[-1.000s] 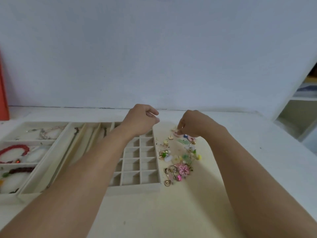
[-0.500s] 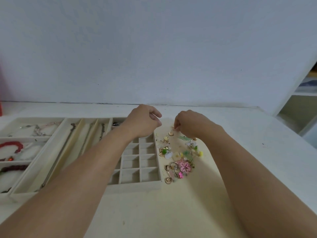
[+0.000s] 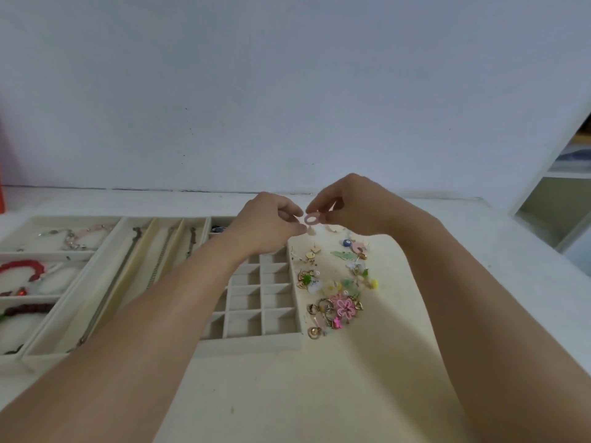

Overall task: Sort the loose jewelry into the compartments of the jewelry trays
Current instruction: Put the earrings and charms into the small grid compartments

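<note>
We are holding a small pink ring [image 3: 312,218] up between our two hands, above the far end of the loose jewelry pile [image 3: 335,282]. Our right hand [image 3: 355,204] is pinching its right edge with curled fingers, and our left hand [image 3: 267,223] is closing thumb and fingertip on its left edge. Half a second ago the right hand was lower, picking among the pieces on the mat, and the two hands were apart; now they are meeting around the ring, raised off the table [image 3: 511,266].

Below our left wrist the grid tray [image 3: 256,340] is showing its small square compartments; those we can see are holding nothing, while the far rows are hidden by the hand and forearm. One dark piece [image 3: 218,228] is peeking out at the tray's far left corner, too small to name. Left of it, the long-slot tray [image 3: 48,353] is carrying chains [image 3: 160,263] laid lengthwise. The leftmost tray [image 3: 19,251], cut off by the frame edge, is holding a pale pink bracelet [image 3: 80,235], a red bracelet [image 3: 24,266] and a dark beaded one [image 3: 28,308].

The pile is lying just right of the grid tray: a pink flower piece [image 3: 346,307], gold hoops [image 3: 323,308], and green and yellow bits blurring together.
</note>
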{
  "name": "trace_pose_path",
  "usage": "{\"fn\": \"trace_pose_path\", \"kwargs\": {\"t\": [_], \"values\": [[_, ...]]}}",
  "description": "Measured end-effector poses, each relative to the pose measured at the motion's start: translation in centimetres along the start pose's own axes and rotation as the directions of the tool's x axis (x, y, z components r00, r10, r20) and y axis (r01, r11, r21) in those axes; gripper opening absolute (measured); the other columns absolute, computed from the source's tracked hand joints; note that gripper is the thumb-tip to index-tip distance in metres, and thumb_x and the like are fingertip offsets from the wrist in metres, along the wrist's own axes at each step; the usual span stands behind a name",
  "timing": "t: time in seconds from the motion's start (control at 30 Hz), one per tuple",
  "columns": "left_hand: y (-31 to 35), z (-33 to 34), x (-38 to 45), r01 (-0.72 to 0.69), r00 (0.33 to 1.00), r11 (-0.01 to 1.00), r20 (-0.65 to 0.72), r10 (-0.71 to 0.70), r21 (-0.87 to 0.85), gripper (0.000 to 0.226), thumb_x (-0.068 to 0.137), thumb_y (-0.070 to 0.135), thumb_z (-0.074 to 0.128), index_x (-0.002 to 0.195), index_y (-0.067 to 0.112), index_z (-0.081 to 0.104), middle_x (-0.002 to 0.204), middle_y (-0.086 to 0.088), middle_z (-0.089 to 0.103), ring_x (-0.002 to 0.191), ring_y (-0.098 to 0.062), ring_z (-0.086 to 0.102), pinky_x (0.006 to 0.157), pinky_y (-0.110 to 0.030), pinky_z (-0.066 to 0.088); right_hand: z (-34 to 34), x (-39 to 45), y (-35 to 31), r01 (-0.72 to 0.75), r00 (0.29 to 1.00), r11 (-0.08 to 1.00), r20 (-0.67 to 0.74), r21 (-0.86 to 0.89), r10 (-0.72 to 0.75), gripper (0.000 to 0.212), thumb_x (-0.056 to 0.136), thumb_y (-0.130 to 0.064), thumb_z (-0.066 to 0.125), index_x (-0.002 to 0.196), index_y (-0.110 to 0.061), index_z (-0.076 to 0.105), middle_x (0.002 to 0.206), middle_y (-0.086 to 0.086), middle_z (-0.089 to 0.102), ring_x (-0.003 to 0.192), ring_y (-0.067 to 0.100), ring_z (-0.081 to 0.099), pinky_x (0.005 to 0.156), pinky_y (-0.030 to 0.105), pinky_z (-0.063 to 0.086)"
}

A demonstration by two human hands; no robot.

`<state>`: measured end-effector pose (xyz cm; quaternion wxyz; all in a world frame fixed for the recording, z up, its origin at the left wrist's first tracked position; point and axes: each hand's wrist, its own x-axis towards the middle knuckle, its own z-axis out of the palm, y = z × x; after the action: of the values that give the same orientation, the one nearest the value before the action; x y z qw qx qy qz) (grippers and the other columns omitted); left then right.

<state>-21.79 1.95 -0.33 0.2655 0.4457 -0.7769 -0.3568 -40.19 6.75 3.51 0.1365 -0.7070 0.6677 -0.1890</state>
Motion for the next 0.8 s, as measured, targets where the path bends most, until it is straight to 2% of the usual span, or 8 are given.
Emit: {"fn": "trace_pose_path", "kwargs": {"t": [0.13, 0.27, 0.33, 0.43, 0.53, 0.6, 0.7, 0.8], "values": [[0.6, -0.2, -0.3, -0.032, 0.999, 0.999, 0.011, 0.032, -0.028, 0.02, 0.081, 0.028, 0.083, 0.1, 0.022, 0.08, 0.095, 0.009, 0.076, 0.092, -0.005, 0.068, 0.081, -0.021, 0.05, -1.1, -0.8, -1.3, 0.023, 0.998, 0.997, -0.055, 0.079, -0.018, 0.021, 0.084, -0.027, 0.081, 0.091, -0.034, 0.062, 0.087, -0.013, 0.074, 0.067, -0.002, 0.065, 0.047, 0.011, 0.043], [0.9, -0.1, -0.4, -0.057, 0.998, 0.998, 0.002, 0.058, -0.029, 0.017, 0.087, 0.036, 0.078, 0.082, 0.02, 0.08, 0.072, 0.012, 0.072, 0.069, 0.001, 0.062, 0.063, -0.019, 0.042, -1.2, -1.0, -1.3, 0.012, 0.998, 0.994, -0.062, 0.108, -0.005, 0.022, 0.084, -0.022, 0.082, 0.088, -0.031, 0.062, 0.084, -0.014, 0.076, 0.066, 0.0, 0.067, 0.046, 0.015, 0.046], [0.7, 0.0, -0.4, -0.053, 0.999, 0.998, 0.01, 0.054, -0.026, 0.029, 0.089, 0.045, 0.073, 0.08, 0.019, 0.08, 0.078, 0.004, 0.075, 0.074, -0.004, 0.066, 0.07, -0.024, 0.049, -1.5, -1.0, -0.7, -0.033, 0.998, 0.999, -0.059, 0.034, 0.035, 0.021, 0.085, -0.017, 0.08, 0.085, -0.032, 0.066, 0.081, -0.016, 0.075, 0.068, 0.0, 0.068, 0.05, 0.019, 0.05], [0.5, 0.0, -0.4, -0.052, 0.999, 0.995, 0.004, 0.052, -0.083, 0.03, 0.09, 0.047, 0.071, 0.088, 0.018, 0.08, 0.1, 0.005, 0.077, 0.1, -0.004, 0.068, 0.092, -0.026, 0.05, -1.4, -0.8, 1.3, -0.172, 0.985, 0.976, -0.007, -0.132, 0.173, 0.022, 0.089, -0.009, 0.074, 0.081, -0.03, 0.071, 0.084, -0.01, 0.075, 0.072, 0.002, 0.068, 0.058, 0.019, 0.048], [0.3, 0.1, -0.4, -0.058, 0.998, 0.992, -0.014, 0.057, -0.116, 0.028, 0.091, 0.044, 0.071, 0.085, 0.019, 0.08, 0.093, 0.009, 0.077, 0.095, 0.008, 0.064, 0.081, -0.016, 0.045, -0.3, -0.7, 3.3, -0.317, 0.945, 0.915, 0.003, -0.248, 0.328, 0.01, 0.089, -0.008, 0.072, 0.095, -0.014, 0.079, 0.098, 0.007, 0.077, 0.087, 0.022, 0.072, 0.074, 0.036, 0.061], [0.3, 0.1, -0.3, -0.054, 0.998, 0.988, -0.035, 0.049, -0.144, 0.027, 0.091, 0.042, 0.072, 0.082, 0.018, 0.079, 0.091, 0.008, 0.077, 0.094, 0.007, 0.065, 0.079, -0.014, 0.044, 0.4, -0.6, 4.0, -0.379, 0.917, 0.875, 0.007, -0.3, 0.4, 0.022, 0.086, -0.015, 0.076, 0.106, -0.006, 0.076, 0.105, 0.013, 0.075, 0.1, 0.03, 0.071, 0.088, 0.042, 0.059], [0.0, -0.1, -0.1, -0.037, 0.999, 0.981, -0.044, 0.029, -0.193, 0.023, 0.09, 0.039, 0.074, 0.083, 0.017, 0.08, 0.096, 0.006, 0.078, 0.1, -0.002, 0.068, 0.092, -0.021, 0.049, 0.8, -0.6, 4.1, -0.428, 0.893, 0.851, 0.006, -0.306, 0.451, 0.033, 0.077, -0.028, 0.086, 0.101, -0.007, 0.075, 0.096, 0.009, 0.073, 0.093, 0.027, 0.07, 0.082, 0.037, 0.057], [-0.2, -0.1, -0.1, -0.009, 0.999, 0.98, -0.034, 0.002, -0.201, 0.017, 0.086, 0.037, 0.079, 0.084, 0.021, 0.081, 0.089, 0.014, 0.077, 0.095, 0.006, 0.067, 0.083, -0.013, 0.045, 1.1, -0.6, 4.0, -0.458, 0.879, 0.836, -0.018, -0.302, 0.476, 0.035, 0.072, -0.032, 0.089, 0.092, -0.008, 0.074, 0.074, 0.003, 0.065, 0.071, 0.023, 0.064, 0.068, 0.031, 0.053]]}}
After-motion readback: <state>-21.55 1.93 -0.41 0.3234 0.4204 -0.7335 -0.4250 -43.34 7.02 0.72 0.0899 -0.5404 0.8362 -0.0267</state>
